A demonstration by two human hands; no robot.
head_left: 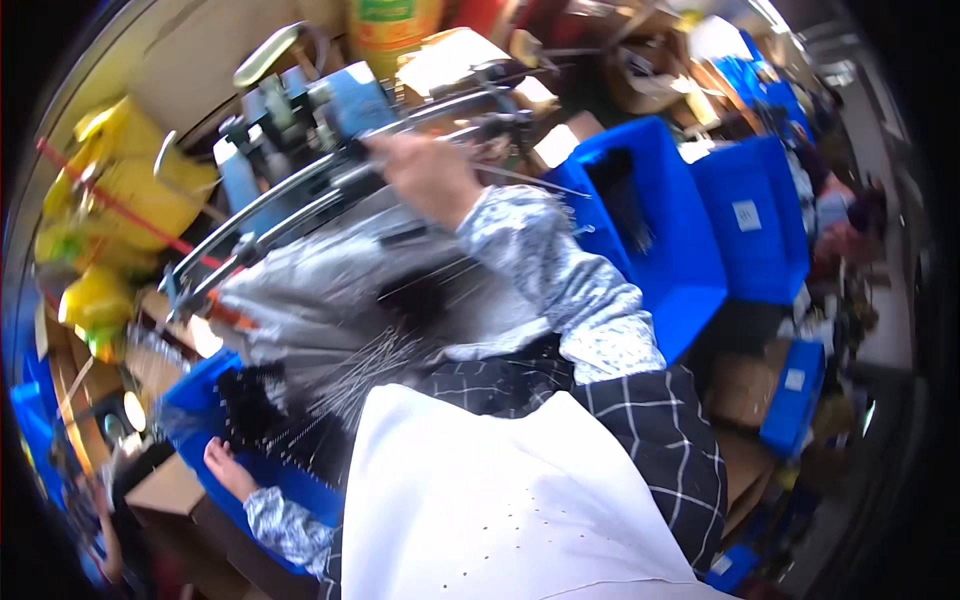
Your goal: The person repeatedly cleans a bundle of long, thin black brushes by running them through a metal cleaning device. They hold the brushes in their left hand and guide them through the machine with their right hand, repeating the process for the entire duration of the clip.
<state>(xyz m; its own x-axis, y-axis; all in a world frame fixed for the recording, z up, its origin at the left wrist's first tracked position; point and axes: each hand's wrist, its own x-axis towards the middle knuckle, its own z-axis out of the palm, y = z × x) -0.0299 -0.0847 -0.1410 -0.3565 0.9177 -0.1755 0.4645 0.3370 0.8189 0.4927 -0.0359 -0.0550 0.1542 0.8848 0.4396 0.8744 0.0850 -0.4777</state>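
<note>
My right hand (430,180) at metal rail (350,185), upper centre; blur hides whether grip closed. Left hand (232,472) open by blue bin (285,480), lower left. Thin wires (375,370) mid-frame: best kept aligned, clear of rail.

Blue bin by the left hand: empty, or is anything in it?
Not empty: dark, bristly pieces with thin stems show inside the blue bin by the left hand. How full it is, I cannot tell.

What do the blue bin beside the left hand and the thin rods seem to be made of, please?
Blue bin: probably smooth plastic, judging by its even colour. Thin rods: likely shiny metal, from their silvery glints; blur leaves this open.
</note>
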